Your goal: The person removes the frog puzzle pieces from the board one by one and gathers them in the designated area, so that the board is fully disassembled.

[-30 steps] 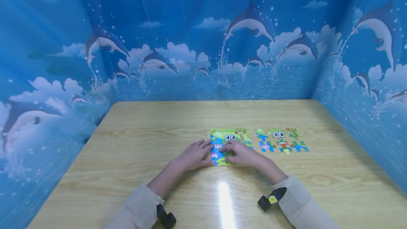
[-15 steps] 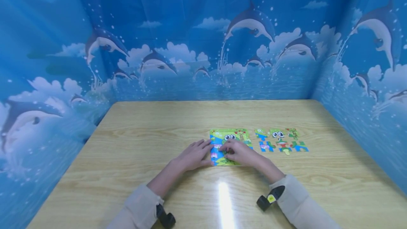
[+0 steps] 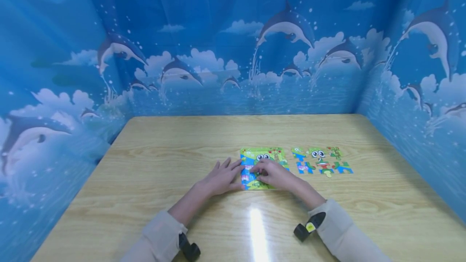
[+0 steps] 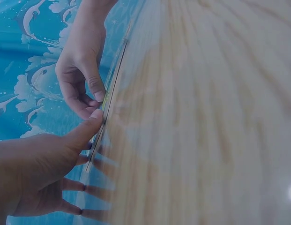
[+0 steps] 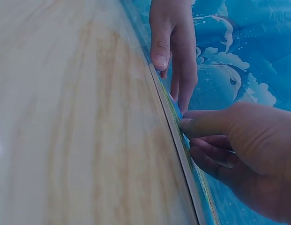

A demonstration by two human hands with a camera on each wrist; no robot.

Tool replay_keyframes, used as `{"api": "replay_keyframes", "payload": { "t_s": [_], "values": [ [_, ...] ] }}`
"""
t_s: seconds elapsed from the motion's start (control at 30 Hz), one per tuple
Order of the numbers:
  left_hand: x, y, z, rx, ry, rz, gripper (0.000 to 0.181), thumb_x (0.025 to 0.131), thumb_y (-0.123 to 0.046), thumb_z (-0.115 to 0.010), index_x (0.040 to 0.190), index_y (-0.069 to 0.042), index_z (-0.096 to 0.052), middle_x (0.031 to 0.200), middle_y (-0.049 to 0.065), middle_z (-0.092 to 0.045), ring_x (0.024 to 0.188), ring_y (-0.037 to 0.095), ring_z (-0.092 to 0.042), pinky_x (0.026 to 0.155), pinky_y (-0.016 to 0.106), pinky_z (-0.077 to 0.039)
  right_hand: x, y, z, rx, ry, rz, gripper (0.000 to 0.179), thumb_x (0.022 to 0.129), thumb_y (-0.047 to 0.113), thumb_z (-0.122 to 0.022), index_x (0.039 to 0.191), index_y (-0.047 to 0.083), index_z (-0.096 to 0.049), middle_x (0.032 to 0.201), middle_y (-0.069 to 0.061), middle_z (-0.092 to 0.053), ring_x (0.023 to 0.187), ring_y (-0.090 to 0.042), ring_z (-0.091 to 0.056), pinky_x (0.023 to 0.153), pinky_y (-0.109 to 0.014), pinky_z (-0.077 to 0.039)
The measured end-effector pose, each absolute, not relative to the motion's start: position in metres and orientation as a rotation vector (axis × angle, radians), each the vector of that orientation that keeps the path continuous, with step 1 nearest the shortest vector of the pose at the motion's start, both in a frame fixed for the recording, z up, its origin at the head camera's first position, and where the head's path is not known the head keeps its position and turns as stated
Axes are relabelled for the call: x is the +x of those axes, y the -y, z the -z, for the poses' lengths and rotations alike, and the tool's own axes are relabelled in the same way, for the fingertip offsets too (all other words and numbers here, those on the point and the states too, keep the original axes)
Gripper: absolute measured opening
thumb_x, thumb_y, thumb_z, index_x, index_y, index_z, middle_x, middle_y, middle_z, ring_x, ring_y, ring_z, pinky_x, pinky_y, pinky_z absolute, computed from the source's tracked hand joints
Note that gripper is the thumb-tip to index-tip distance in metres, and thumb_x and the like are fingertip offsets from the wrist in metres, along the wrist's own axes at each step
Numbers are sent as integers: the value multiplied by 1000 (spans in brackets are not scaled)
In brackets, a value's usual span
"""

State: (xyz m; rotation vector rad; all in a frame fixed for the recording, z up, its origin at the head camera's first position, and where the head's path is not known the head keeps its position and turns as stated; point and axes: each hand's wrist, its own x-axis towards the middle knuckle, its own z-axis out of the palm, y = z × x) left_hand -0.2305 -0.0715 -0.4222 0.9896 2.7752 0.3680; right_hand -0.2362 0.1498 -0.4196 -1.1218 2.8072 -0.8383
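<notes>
A square frog jigsaw board [image 3: 262, 150], with blue, green and pink flower artwork, lies on the table. My left hand [image 3: 223, 178] rests at its left side with fingers spread and fairly straight, and the thumb touches the near left corner. Bent over the middle of the board is my right hand [image 3: 274, 175], its thumb and curled fingertips down at the picture. In the right wrist view, the right fingers [image 5: 206, 123] come right to the board's surface. I cannot tell whether a piece is between them. The picture under the right palm is hidden.
Several loose jigsaw pieces lie in two rows right of the board, among them an eyes piece [image 3: 318, 153] and a red-mouth piece [image 3: 325, 165]. The wooden table [image 3: 174, 140] ends at a blue dolphin curtain [image 3: 225, 51] on the back and sides.
The left fingers have lifted and spread slightly away from the board. My right hand stays nearly in place over the board. The loose pieces lie as before.
</notes>
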Motion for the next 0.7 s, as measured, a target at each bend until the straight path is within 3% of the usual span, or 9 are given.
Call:
{"api": "replay_keyframes", "payload": {
  "t_s": [0.17,0.7],
  "values": [
    [-230,71,422,978,-2776,-345,71,88,-55,-48,144,-14,-32,150,7,-20,133,40,-14,103,60,-12,-237,-149,419,-1138,-2823,827,24,79,2,-69,103,6,-68,97,-2,-60,88,-16,-57,76,-28,-50],
    [-231,72,422,992,-2775,-343,71,88,-55,-48,144,-13,-32,149,8,-21,133,41,-14,103,60,-12,-238,-152,423,-1074,-2805,933,24,81,0,-66,103,6,-67,94,-1,-58,84,-14,-57,72,-24,-50]
  ]
}}
